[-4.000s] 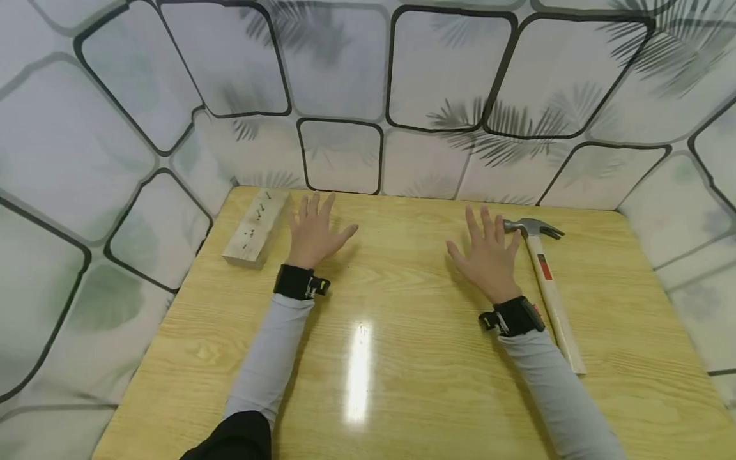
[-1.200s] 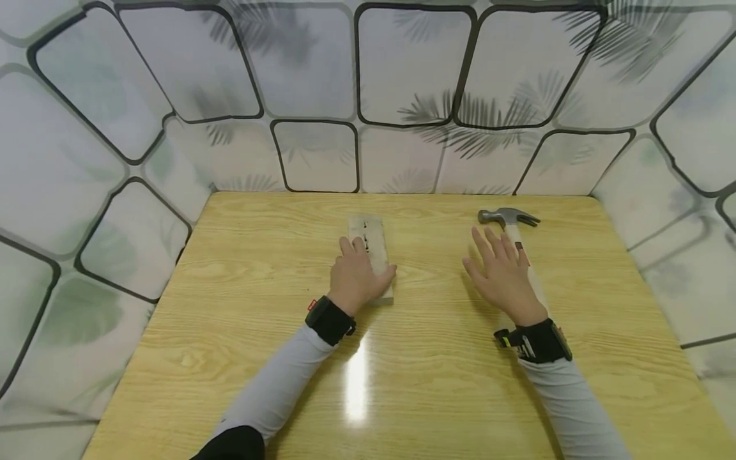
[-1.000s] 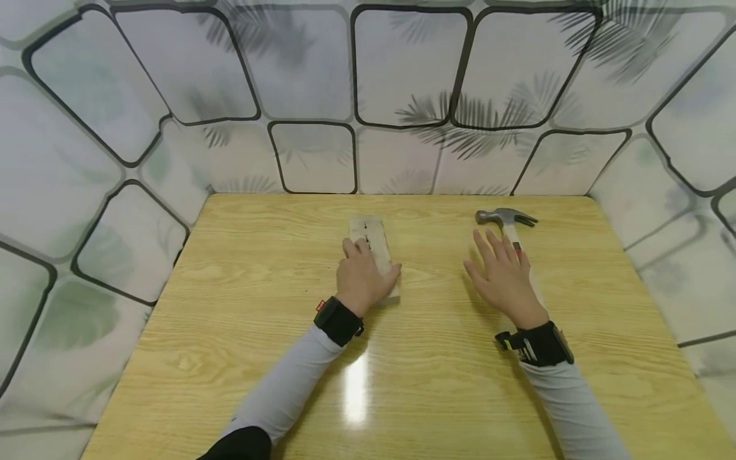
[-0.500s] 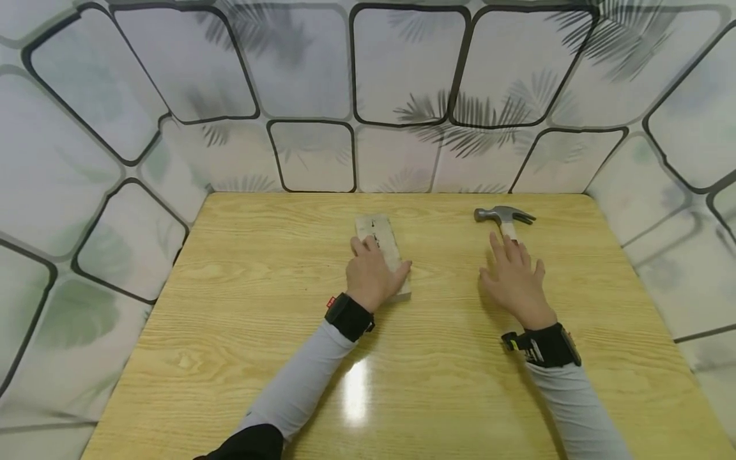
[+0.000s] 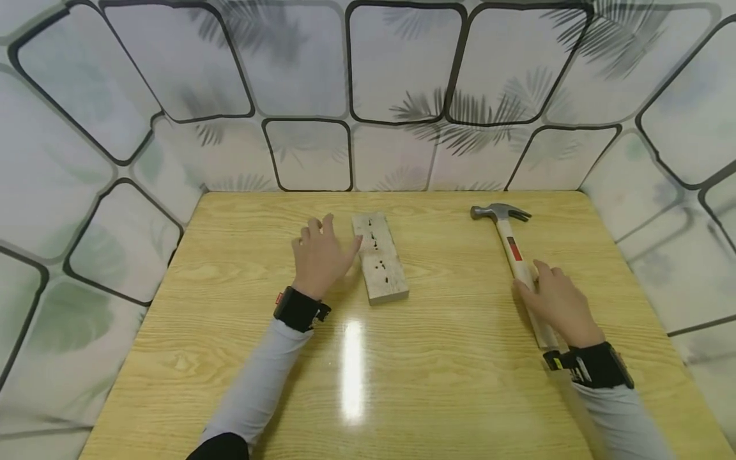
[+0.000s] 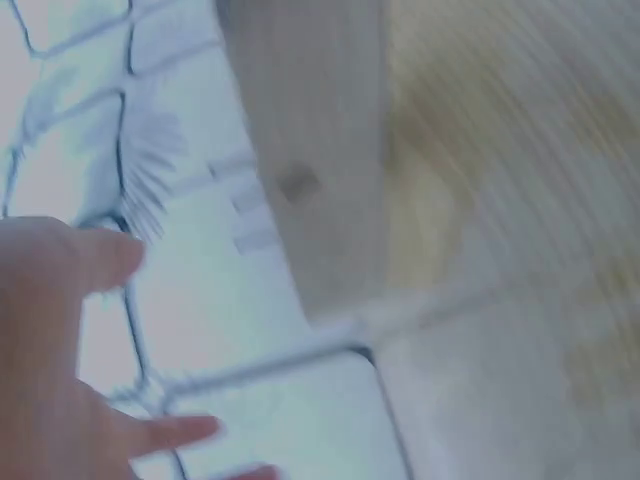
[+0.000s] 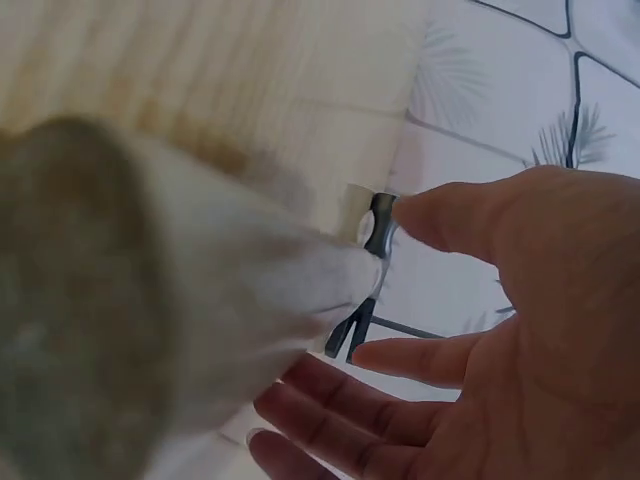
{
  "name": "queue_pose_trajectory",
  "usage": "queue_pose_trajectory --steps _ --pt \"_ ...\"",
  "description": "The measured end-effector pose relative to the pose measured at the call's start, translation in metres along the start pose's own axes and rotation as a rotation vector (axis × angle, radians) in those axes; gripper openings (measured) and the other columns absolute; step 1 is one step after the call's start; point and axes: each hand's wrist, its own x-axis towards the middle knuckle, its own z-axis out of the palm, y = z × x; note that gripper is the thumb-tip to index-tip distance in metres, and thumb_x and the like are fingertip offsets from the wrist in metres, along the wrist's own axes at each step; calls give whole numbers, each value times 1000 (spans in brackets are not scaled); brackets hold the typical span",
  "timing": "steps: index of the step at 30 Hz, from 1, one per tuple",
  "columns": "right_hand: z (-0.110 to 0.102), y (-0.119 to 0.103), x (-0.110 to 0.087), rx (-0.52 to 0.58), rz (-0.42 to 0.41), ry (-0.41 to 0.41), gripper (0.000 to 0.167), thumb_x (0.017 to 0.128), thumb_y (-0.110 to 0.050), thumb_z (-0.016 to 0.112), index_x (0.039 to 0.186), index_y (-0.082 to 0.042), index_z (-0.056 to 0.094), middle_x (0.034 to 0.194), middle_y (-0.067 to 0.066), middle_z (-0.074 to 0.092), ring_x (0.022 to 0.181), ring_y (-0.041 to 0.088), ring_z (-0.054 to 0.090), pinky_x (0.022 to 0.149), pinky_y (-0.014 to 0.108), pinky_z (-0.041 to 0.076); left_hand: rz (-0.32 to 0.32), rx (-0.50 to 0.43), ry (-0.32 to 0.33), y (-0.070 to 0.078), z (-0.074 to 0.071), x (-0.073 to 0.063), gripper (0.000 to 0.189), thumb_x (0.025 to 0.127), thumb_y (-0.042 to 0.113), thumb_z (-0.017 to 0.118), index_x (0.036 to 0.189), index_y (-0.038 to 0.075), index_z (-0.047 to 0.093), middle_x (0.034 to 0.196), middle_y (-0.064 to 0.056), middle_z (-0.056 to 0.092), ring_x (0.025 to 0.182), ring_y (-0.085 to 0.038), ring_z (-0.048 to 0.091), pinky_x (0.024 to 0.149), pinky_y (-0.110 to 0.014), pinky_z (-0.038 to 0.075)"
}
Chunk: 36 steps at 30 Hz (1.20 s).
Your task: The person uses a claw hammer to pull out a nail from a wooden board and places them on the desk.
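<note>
A pale wooden block (image 5: 377, 275) lies on the table with several dark nails or nail holes in its top face. To its left is my left hand (image 5: 322, 259), fingers spread and holding nothing; the thumb tip is near the block's edge. A claw hammer (image 5: 513, 250) with a wooden handle and grey metal head lies at the right, head towards the back. My right hand (image 5: 558, 306) is at the handle's lower half. In the right wrist view, thumb and fingers stand around the hammer handle (image 7: 240, 280) without closing on it. The left wrist view is blurred.
The wooden table (image 5: 259, 255) carries a bright light reflection (image 5: 352, 374) near its front middle. Patterned wall panels (image 5: 305, 153) border its back and sides.
The block went from the far left to the middle under my left hand, which has since let go and drawn left. My right hand has moved down and right along the hammer handle.
</note>
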Motion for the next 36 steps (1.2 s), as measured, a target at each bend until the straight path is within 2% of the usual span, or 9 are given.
queue_pose_trajectory --steps 2,4,7,12,18,22,26,30,36 --pt "1 3 -4 6 7 -18 89 104 -55 47 151 17 25 126 44 45 103 53 55 69 56 50 34 -11 32 -13 -4 5 82 95 66 50 150 6 42 144 -25 43 130 -46 42 107 -68 28" --pt "4 5 -6 -10 8 -12 93 102 -60 47 149 17 28 122 42 48 95 48 59 61 50 50 53 -30 51 -25 -7 9 78 97 63 52 150 7 43 147 -24 42 137 -46 35 112 -71 14" --pt "9 7 -10 -53 3 1 94 99 -65 48 142 18 37 114 41 51 82 41 61 53 43 47 54 -53 64 -39 -9 13 76 98 61 52 151 6 42 149 -25 40 141 -46 30 113 -72 6" --pt "14 10 -15 -114 -9 10 78 100 -55 56 124 19 48 100 36 51 70 35 56 48 42 45 51 -68 73 -57 -13 15 75 98 57 54 151 5 42 147 -27 40 139 -47 32 111 -73 5" --pt "12 10 -17 -101 -18 31 66 101 -39 59 127 21 48 100 36 51 70 35 56 48 41 45 56 -61 61 -70 -15 20 73 98 51 57 151 3 40 146 -28 39 134 -48 35 109 -73 7" --pt "11 9 -16 -92 -26 72 55 100 -29 59 122 20 51 95 34 51 66 33 54 47 40 43 54 -65 50 -76 -15 20 72 98 46 60 151 2 40 145 -29 40 133 -49 35 109 -74 7" --pt "11 11 -16 -95 -43 127 35 96 -16 55 102 19 53 86 32 49 58 32 50 45 41 41 48 -85 60 -83 -15 17 69 97 40 65 150 1 43 144 -29 40 133 -50 35 109 -74 7" --pt "9 15 -13 -94 -51 187 22 90 -7 54 85 13 47 77 30 45 53 33 47 42 43 39 32 -111 80 -89 -14 14 63 96 36 65 146 2 47 148 -30 37 134 -50 35 109 -74 8" --pt "3 27 -9 -52 16 133 22 90 -5 49 94 14 38 77 29 42 55 37 48 42 45 39 10 -128 95 -97 -14 10 58 95 31 67 142 0 51 151 -31 33 136 -50 33 109 -73 8"
